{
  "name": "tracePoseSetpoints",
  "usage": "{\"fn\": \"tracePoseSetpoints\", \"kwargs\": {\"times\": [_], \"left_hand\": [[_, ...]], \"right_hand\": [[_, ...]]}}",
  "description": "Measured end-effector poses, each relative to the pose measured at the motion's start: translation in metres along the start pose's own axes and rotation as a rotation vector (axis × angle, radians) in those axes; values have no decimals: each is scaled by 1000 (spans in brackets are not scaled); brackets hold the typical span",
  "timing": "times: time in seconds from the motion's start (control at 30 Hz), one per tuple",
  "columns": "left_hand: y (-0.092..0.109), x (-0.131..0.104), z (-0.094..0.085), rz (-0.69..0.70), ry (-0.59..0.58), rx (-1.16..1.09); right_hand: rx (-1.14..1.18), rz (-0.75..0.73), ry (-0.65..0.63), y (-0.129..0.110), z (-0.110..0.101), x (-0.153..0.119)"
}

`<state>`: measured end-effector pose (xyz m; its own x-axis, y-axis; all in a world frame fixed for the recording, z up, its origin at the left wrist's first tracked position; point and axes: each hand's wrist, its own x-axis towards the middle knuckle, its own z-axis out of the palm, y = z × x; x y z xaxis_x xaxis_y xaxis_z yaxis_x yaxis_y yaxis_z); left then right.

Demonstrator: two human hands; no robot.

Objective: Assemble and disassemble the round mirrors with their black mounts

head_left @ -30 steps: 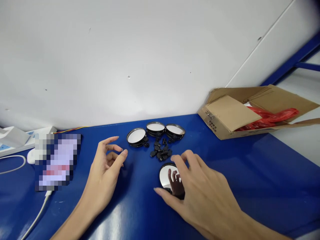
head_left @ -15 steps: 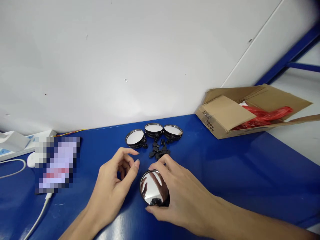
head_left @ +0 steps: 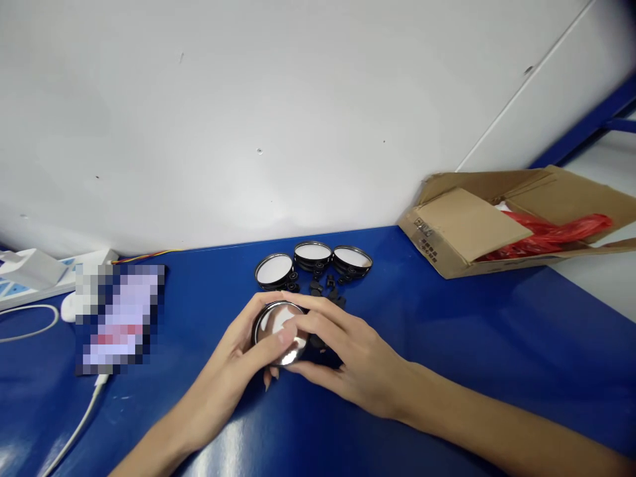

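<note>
A round mirror (head_left: 272,322) with a dark rim is held between both hands above the blue table. My left hand (head_left: 231,371) grips its left side, the thumb lying across the shiny face and fingertips showing beneath. From the right, my right hand (head_left: 355,348) holds the same mirror, with fingers on the top and face and the thumb at the lower edge. Behind the hands lie three similar round mirrors (head_left: 274,270), (head_left: 313,252), (head_left: 352,258) with black mounts. Small black parts (head_left: 330,285) sit in front of them, partly hidden by my right hand.
An open cardboard box (head_left: 462,232) with red plastic (head_left: 551,232) inside stands at the right. At the left are a blurred phone (head_left: 122,315) on a white cable (head_left: 74,427) and a white power strip (head_left: 64,275). A white wall (head_left: 298,132) rises behind the table.
My right hand has brought the mirror left and up. My left hand, open before, has closed on it. The view has shifted slightly.
</note>
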<state>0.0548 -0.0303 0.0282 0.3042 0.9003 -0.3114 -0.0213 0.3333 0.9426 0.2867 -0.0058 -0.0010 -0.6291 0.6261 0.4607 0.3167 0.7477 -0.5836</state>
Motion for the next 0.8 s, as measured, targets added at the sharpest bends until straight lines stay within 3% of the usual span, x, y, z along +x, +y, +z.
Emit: {"fn": "tracePoseSetpoints", "kwargs": {"times": [0.2,0.4,0.5,0.6,0.73,0.8], "left_hand": [[-1,-3,10,14,-53,-49],[-5,-5,13,52,-115,201],[-13,-5,15,100,-108,265],[-21,-2,17,75,-122,180],[-25,4,12,-37,-71,120],[-23,7,8,-13,-31,116]], "right_hand": [[5,-61,22,-3,-5,-7],[102,-140,8,-9,-14,-4],[141,-41,98,-9,-7,-6],[155,109,169,-10,0,-9],[280,355,130,-13,-1,-7],[374,445,111,-15,-5,-4]]}}
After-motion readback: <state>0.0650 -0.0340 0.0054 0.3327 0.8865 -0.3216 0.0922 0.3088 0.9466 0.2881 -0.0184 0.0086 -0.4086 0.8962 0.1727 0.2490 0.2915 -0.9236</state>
